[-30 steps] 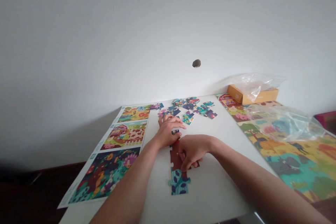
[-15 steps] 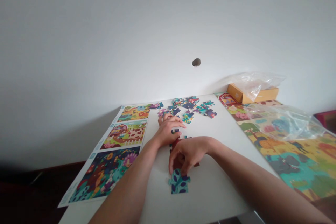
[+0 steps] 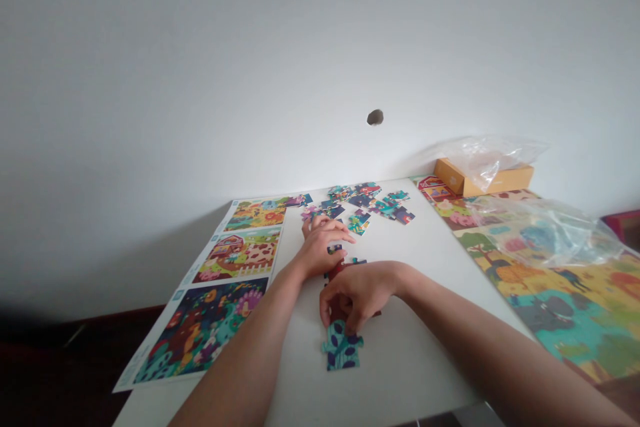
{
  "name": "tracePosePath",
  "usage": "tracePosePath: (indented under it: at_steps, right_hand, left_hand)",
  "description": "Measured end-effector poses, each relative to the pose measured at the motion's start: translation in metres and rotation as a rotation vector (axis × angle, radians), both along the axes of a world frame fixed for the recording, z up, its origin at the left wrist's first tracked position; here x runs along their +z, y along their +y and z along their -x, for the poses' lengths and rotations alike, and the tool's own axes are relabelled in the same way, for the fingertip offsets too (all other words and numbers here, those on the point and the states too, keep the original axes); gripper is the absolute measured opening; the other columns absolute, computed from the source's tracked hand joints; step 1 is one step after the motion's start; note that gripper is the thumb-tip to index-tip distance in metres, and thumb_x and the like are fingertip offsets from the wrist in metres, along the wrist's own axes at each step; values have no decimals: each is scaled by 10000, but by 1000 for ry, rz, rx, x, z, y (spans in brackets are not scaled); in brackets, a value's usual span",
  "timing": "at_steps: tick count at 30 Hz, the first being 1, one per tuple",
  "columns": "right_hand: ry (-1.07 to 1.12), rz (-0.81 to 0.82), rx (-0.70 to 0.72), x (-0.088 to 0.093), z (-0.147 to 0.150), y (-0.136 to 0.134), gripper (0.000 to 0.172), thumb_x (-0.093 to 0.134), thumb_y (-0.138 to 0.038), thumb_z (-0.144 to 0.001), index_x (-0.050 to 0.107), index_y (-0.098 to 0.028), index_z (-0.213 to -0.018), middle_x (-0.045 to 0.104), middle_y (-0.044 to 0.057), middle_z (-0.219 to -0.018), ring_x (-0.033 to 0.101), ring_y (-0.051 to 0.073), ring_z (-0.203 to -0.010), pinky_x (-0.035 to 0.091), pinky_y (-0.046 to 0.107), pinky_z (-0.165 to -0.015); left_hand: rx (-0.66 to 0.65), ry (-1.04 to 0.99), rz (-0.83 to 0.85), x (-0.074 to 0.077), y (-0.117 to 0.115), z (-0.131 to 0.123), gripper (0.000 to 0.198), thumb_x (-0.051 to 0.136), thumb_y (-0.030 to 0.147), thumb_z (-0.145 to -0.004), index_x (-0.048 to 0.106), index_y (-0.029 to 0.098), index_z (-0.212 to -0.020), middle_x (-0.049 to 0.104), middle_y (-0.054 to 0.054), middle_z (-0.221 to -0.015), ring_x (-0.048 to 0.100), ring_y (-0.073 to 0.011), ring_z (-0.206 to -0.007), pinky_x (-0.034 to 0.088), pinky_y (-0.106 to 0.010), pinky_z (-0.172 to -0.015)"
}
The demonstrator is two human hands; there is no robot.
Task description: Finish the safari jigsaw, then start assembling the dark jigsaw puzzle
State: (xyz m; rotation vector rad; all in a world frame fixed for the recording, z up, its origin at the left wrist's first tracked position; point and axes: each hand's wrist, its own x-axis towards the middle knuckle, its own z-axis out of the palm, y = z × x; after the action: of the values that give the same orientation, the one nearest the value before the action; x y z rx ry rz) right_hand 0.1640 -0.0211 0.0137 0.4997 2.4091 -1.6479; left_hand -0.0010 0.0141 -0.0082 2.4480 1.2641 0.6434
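plain pale-grey wall fills most of the view, and below it stretches a smooth white table, running right up to that wall. over on the right lies a broad, brightly coloured animal picture, hippo and all, and along the left edge sits a white paper sheet printed with three colourful scenes. one crumpled, clear plastic bag sprawls across the animal picture; another clear bag drapes over a long orange cardboard box by the wall.

now the hands, centre table! the left hand rests loosely, fingers spread and gently bent, thumb on the far end of the work, nothing clasped. the right hand arches in close, thumb and forefinger curled downward with a gap between them, touching the near end; whether they're pinching, i cannot tell. beyond lies a scatter of multicoloured cardboard puzzle pieces, some overlapping. under both hands runs the reddish-brown puzzle strip, partly hidden, and at its near end, flat on the table, is the teal puzzle piece with dark-blue ovals. smallest of all, a dark round hole in the wall.
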Motion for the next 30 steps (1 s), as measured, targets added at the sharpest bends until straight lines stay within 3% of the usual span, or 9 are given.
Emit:
tracePosePath:
  at_steps: [30]
  right_hand:
    - [33,-3,42,1,0,-1,415,718,-144,-723,669,-156,-1135,584,-74,-679,531,70,-546,413,162,-510]
  left_hand:
    - [5,10,1,-1,1,1,295,666,220,-724,794,346,-957,700,21,-1198,436,-310,-1264,214,-537,-1171]
